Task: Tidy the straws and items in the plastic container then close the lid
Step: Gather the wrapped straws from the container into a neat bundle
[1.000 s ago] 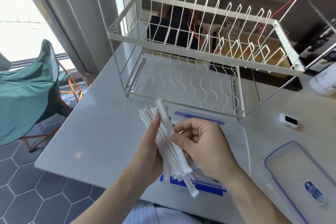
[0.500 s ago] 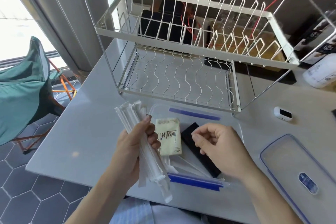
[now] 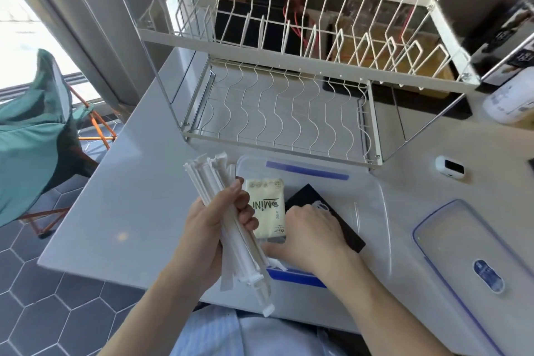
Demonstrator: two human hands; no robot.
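Observation:
My left hand (image 3: 206, 230) grips a bundle of white paper-wrapped straws (image 3: 212, 182), held slanted above the left edge of the clear plastic container (image 3: 372, 191). Inside the container lie a cream tissue pack marked MINI (image 3: 265, 202) and a flat black item (image 3: 306, 196). My right hand (image 3: 315, 237) reaches down into the container's near end. Its fingers stretch left along the bottom, below the tissue pack, towards a few loose straw ends (image 3: 274, 263). Its fingertips are partly hidden behind the bundle. The clear lid with blue trim (image 3: 450, 243) lies on the table to the right.
A white wire dish rack (image 3: 289, 113) stands just behind the container. A small white device (image 3: 450, 169) and a white bottle (image 3: 508, 104) sit at the right. The table's left edge drops to a tiled floor with a green folding chair (image 3: 29, 136).
My right hand let go of the bundle and went down into the container's near end. My left hand carried the straws slightly left, uncovering the tissue pack and black item.

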